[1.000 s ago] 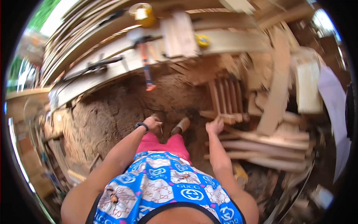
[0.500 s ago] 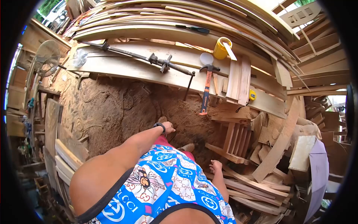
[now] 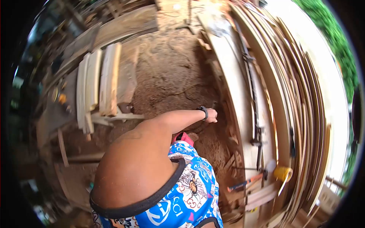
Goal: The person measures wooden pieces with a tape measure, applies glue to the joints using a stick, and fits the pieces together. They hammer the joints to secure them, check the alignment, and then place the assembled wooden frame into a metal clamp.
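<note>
My left hand, with a dark band at the wrist, is held out over the sawdust-covered ground. Its fingers are curled in, and nothing shows in them. The hand is a little to the left of a long wooden bench, apart from it. My right hand is out of view. On the bench lie a long bar clamp and a hammer with an orange and dark handle. A yellow tub stands close to the hammer head.
Long stacked boards run along the far side of the bench. At the left, several short planks rest on a wooden support. Brown sawdust covers the ground between them. The left side is blurred.
My view has swung to the left, so the bench now runs down the right side. My left hand stays out in front with its fingers curled. My right hand has left the view.
</note>
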The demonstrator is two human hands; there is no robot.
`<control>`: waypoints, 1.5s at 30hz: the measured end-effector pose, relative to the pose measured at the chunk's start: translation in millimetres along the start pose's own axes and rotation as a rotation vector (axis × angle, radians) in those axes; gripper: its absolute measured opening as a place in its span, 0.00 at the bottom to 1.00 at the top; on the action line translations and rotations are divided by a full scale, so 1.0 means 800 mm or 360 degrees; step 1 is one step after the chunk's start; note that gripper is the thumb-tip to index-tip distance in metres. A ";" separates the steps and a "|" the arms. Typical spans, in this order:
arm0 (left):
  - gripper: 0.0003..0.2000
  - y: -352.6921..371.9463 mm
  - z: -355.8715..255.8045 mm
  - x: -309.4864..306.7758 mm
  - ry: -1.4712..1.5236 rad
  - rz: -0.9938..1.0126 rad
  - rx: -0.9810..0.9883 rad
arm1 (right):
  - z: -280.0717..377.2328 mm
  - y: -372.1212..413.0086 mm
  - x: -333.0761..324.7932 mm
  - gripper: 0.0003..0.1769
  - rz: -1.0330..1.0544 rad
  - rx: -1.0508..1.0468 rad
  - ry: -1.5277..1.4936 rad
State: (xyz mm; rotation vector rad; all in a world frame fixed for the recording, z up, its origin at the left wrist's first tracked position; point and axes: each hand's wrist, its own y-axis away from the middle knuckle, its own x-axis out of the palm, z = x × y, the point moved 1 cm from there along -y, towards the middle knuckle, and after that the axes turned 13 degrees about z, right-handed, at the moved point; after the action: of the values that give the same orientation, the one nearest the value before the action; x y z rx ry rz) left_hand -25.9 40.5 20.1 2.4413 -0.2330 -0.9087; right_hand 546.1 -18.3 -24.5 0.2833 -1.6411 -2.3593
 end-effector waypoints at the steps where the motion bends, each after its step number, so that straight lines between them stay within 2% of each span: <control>1: 0.22 0.029 -0.003 -0.014 0.0146 -0.0155 -0.0080 | 0.022 -0.014 0.002 0.06 0.0061 0.0012 0.0086; 2: 0.23 0.055 -0.003 -0.028 0.0290 -0.0313 -0.0140 | 0.043 -0.025 0.009 0.06 0.0118 0.0017 0.0176; 4: 0.24 0.097 0.022 -0.041 0.0336 -0.0408 -0.0238 | 0.082 -0.041 0.023 0.06 0.0198 0.0014 0.0325; 6: 0.23 0.143 0.029 -0.020 0.0421 -0.0556 -0.0348 | 0.107 -0.061 0.019 0.06 0.0259 0.0006 0.0439; 8: 0.23 0.175 0.072 0.009 0.0444 -0.0757 -0.0462 | 0.125 -0.068 0.027 0.06 0.0299 0.0008 0.0538; 12: 0.19 0.307 0.068 -0.004 0.0462 -0.1154 -0.0646 | 0.144 -0.077 0.045 0.06 0.0349 0.0018 0.0652; 14: 0.18 0.365 0.074 -0.033 0.0486 -0.1533 -0.0616 | 0.146 -0.079 0.046 0.06 0.0369 0.0025 0.0689; 16: 0.19 0.420 0.102 -0.072 0.0390 -0.1888 -0.0821 | 0.146 -0.081 0.050 0.06 0.0391 0.0033 0.0725; 18: 0.20 0.488 0.127 -0.112 0.0227 -0.2070 -0.1118 | 0.143 -0.081 0.050 0.06 0.0412 0.0039 0.0771; 20: 0.31 0.546 0.132 -0.149 0.0186 -0.2019 -0.1686 | 0.138 -0.085 0.044 0.06 0.0428 0.0045 0.0782; 23: 0.58 0.622 0.238 -0.142 0.0511 -0.1834 -0.1910 | 0.124 -0.088 0.034 0.06 0.0449 0.0050 0.0811; 24: 0.66 0.633 0.256 -0.136 0.0661 -0.1756 -0.1958 | 0.116 -0.091 0.029 0.06 0.0452 0.0053 0.0800; 25: 0.72 0.642 0.247 -0.138 0.0758 -0.1512 -0.2021 | 0.108 -0.095 0.021 0.06 0.0470 0.0056 0.0812; 26: 0.73 0.626 0.278 -0.120 0.0704 -0.1478 -0.2116 | 0.098 -0.101 0.009 0.06 0.0478 0.0062 0.0812; 27: 0.73 0.630 0.228 -0.134 0.0742 -0.1392 -0.2159 | 0.087 -0.109 -0.006 0.06 0.0495 0.0061 0.0827; 28: 0.72 0.632 0.224 -0.133 0.0695 -0.1399 -0.2196 | 0.069 -0.119 -0.027 0.06 0.0530 0.0036 0.0876; 29: 0.66 0.630 0.225 -0.134 0.0817 -0.1416 -0.2030 | 0.042 -0.147 -0.058 0.06 0.0635 -0.0101 0.1106; 30: 0.59 0.616 0.208 -0.135 0.0597 -0.1533 -0.2031 | 0.018 -0.173 -0.088 0.06 0.0743 -0.0369 0.1482; 31: 0.54 0.601 0.308 -0.107 0.0309 -0.1754 -0.2043 | -0.003 -0.197 -0.117 0.06 0.0838 -0.0837 0.2006; 32: 0.54 0.590 0.244 -0.122 0.0660 -0.1643 -0.1665 | 0.022 -0.133 -0.088 0.06 0.0590 -0.1403 0.2952; 33: 0.52 0.569 0.233 -0.119 0.0749 -0.1825 -0.1493 | 0.036 -0.132 -0.095 0.05 0.0519 -0.1449 0.2582; 34: 0.52 0.562 0.274 -0.115 0.0724 -0.1836 -0.1550 | 0.039 -0.133 -0.082 0.05 0.0696 -0.0994 0.1731; 35: 0.53 0.558 0.267 -0.122 0.0716 -0.1675 -0.1647 | 0.039 -0.117 -0.066 0.06 0.0744 -0.0787 0.1088; 36: 0.59 0.551 0.226 -0.132 0.0724 -0.1572 -0.1713 | 0.041 -0.130 -0.061 0.09 0.0759 0.0079 0.0077; 37: 0.64 0.542 0.254 -0.124 0.0499 -0.1627 -0.1842 | 0.057 -0.109 -0.038 0.07 0.0573 0.0034 0.0134; 39: 0.66 0.529 0.217 -0.134 0.0589 -0.1530 -0.1939 | 0.083 -0.084 -0.003 0.13 0.0344 -0.0233 0.0442; 41: 0.66 0.513 0.223 -0.119 0.0540 -0.1559 -0.1995 | 0.137 -0.044 0.023 0.15 0.0381 -0.0343 0.0785; 42: 0.66 0.514 0.217 -0.119 0.0584 -0.1551 -0.1972 | 0.146 -0.041 0.033 0.17 0.0301 -0.0585 0.0924; 43: 0.66 0.513 0.222 -0.119 0.0509 -0.1490 -0.2037 | 0.144 -0.076 0.029 0.16 0.0270 -0.1083 0.1051; 44: 0.66 0.513 0.241 -0.116 0.0467 -0.1488 -0.2023 | 0.202 0.016 0.068 0.14 0.0274 -0.0977 0.0836; 45: 0.67 0.513 0.229 -0.121 0.0483 -0.1448 -0.2043 | 0.240 0.057 0.085 0.14 -0.0062 -0.1629 0.1213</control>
State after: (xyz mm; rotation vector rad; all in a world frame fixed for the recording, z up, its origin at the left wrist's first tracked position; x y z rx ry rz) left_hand -210.1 -351.5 173.0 1.3080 1.2559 -0.6239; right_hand 428.3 115.9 83.2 0.8254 -0.0487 -2.3175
